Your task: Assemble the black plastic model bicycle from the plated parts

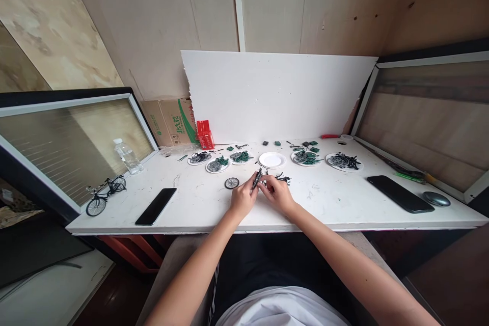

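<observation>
Over the front middle of the white table, my left hand [243,197] is closed on a small dark model bicycle part [257,178], which looks like a wheel seen nearly edge-on. My right hand [278,193] meets it from the right, with fingers bent and pinched at the part's side; what lies between those fingertips is hidden. A loose black spoked model wheel [232,183] lies flat just left of my left hand. Behind my right hand lie several small black bicycle parts [283,178], partly covered by the fingers. A bare white plate [272,160] stands beyond my hands.
Plates of black, grey and green parts [217,164] line the back, including one plate [344,161] at right. A black model bicycle [106,194], a bottle [128,157] and a phone [156,207] stand left. Another dark phone [399,193] and a mouse [436,198] lie right.
</observation>
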